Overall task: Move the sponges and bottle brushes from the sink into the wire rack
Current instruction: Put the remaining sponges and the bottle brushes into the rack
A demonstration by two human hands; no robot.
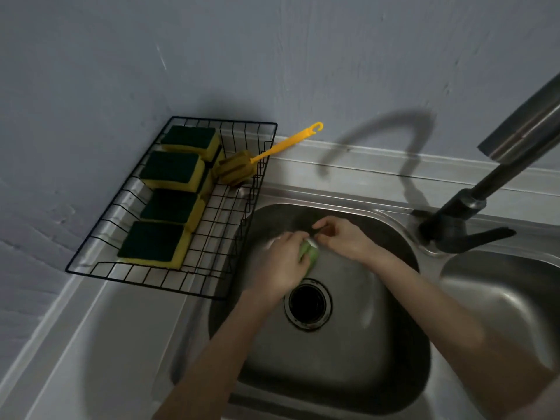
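Both hands down in the sink basin just above the drain: left hand wrapped over a green brush head, right hand with fingertips pinched at its pale end, exact hold blurred. Wire rack on the counter to the left holds four green-topped yellow sponges in a row. A yellow bottle brush lies in the rack's far corner, handle poking over the rim toward the wall.

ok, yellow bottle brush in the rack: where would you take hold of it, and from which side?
Take the yellow bottle brush with the sponge head by its thin plastic handle, coming from above on the sink side. The handle angles up over the black wire rack's edge with its hooked tip free, while the head lies low against the wires, beside the sponges.
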